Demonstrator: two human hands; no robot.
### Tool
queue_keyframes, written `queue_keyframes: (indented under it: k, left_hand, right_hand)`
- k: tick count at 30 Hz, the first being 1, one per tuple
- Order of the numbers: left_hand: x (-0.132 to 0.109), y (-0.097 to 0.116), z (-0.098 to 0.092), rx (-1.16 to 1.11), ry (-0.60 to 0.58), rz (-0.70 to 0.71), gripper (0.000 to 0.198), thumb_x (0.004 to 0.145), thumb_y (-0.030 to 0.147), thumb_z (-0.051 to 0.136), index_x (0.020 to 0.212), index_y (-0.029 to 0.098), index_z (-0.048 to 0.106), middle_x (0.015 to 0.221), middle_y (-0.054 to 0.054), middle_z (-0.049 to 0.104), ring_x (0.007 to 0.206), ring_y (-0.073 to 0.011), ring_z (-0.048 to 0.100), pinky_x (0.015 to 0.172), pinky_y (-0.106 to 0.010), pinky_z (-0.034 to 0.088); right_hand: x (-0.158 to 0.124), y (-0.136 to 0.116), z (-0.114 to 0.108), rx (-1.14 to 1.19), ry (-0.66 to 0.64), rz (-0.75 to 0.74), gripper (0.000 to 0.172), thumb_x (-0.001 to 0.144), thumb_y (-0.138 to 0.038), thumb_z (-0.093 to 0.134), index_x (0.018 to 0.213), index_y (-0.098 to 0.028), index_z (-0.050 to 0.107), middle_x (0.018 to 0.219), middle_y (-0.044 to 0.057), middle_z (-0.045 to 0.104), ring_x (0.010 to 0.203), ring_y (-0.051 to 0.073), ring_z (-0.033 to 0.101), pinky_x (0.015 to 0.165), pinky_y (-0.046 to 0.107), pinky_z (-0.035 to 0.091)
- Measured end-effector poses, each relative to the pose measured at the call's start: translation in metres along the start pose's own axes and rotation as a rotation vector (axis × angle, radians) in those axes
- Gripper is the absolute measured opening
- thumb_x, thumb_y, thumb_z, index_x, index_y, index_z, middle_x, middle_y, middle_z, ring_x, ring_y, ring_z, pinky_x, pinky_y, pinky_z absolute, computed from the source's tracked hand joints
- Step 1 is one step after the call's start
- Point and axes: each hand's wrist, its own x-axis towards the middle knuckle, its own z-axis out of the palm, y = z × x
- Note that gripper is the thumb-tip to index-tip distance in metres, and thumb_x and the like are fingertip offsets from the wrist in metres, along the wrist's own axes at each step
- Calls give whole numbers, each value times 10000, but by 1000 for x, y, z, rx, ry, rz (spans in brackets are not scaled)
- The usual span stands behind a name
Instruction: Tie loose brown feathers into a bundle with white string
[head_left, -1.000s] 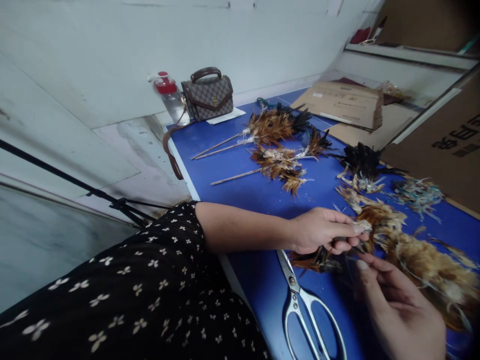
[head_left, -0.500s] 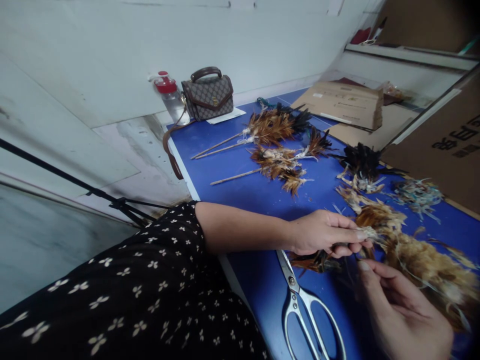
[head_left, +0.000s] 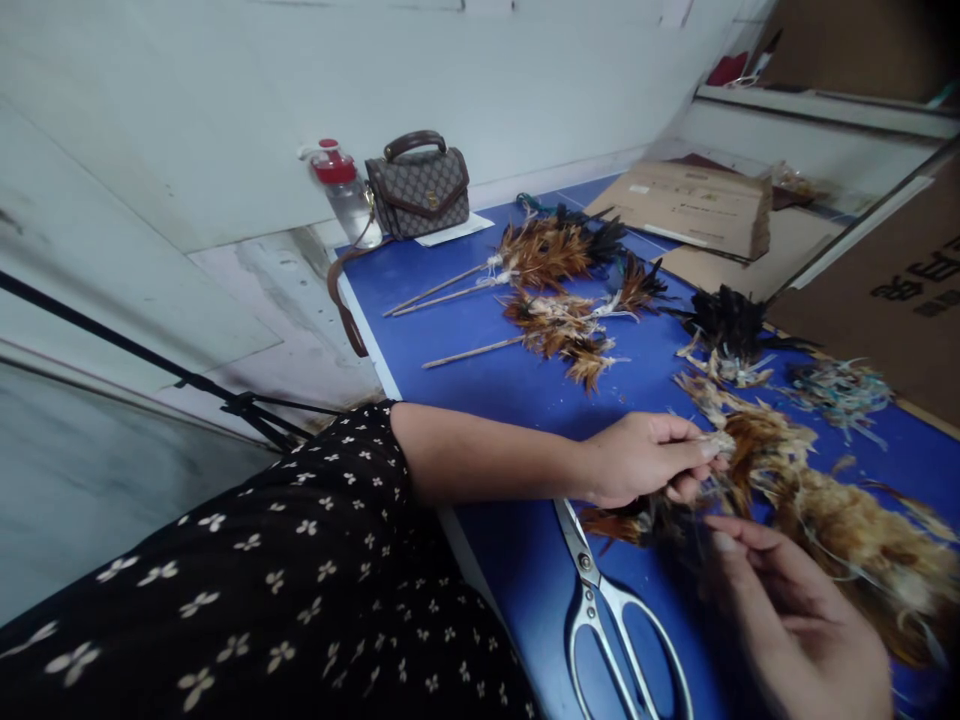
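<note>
My left hand [head_left: 646, 458] is pinched shut on a small bundle of dark brown feathers [head_left: 637, 520] at the near right of the blue table [head_left: 480, 400]. Its fingertips meet a long strand of tan and brown feathers [head_left: 832, 510] that runs off to the right. My right hand [head_left: 795, 620] sits just below, fingers curled, its fingertips touching the same feather bundle. Large steel scissors [head_left: 611, 610] lie flat on the table under both hands.
Feather dusters on thin sticks [head_left: 525, 270] lie mid-table, with black feather tufts [head_left: 724, 320] and pale scraps [head_left: 840, 385] to the right. A brown handbag [head_left: 418, 190] and a red-capped bottle [head_left: 341, 190] stand at the far edge. Cardboard boxes [head_left: 697, 205] lie at the back right.
My left hand has drawn back slightly to the left with the feathers. My right hand has shifted a little up toward the bundle. The view has nudged slightly.
</note>
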Motion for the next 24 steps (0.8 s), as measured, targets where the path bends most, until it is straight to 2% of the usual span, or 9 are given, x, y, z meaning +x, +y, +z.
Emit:
queue_keyframes:
  k: [3,5,8,11,16,20,24]
  left_hand:
    - [-3,5,0,157,66,61,202,1070,320,761,967,167,681,828,46,628,676,-67,485,678,-256,387]
    - [-7,8,1,259,44,111,207,1088,320,727,956,167,686,836,34,640,709,-79,490,703,-255,399]
    - [-14,6,2,377,-14,152,235,1129,345,659,990,164,718,786,30,609,701,-94,471,700,-256,406]
    - [-17,-4,1,434,-101,114,226,1133,385,663,1060,178,716,724,45,585,665,-97,495,674,-253,417]
    - [-13,-19,-3,415,-243,-4,250,1120,430,726,1028,216,633,669,74,602,590,-87,531,625,-250,420]
    - [-7,-23,-2,334,-245,-89,331,1099,474,769,981,203,619,797,68,633,608,-58,535,624,-239,438]
    - [-4,-24,-3,347,-249,-117,359,1075,502,795,976,198,633,831,61,636,632,-57,541,629,-233,454]
  right_hand:
    - [3,6,-11,85,48,67,585,844,-660,957,1289,-299,835,968,47,807,765,214,789,617,198,629]
    - [5,10,-15,136,98,97,640,805,-649,992,1326,-323,814,1024,44,800,789,218,791,652,211,651]
    - [5,14,-16,168,106,125,696,770,-647,1013,1350,-328,797,1031,49,795,794,234,793,676,241,676]
    - [3,15,-15,188,74,118,736,751,-626,1030,1377,-334,776,1030,52,798,845,254,809,711,252,692]
    - [1,16,-15,214,26,125,757,750,-597,1042,1399,-332,758,1130,85,829,939,288,837,783,282,716]
    - [2,11,-17,172,37,121,733,771,-630,1021,1388,-320,774,1076,82,827,901,278,832,752,271,710]
    - [2,0,-18,63,65,96,737,788,-683,986,1390,-310,783,1026,79,824,812,269,820,582,226,644]
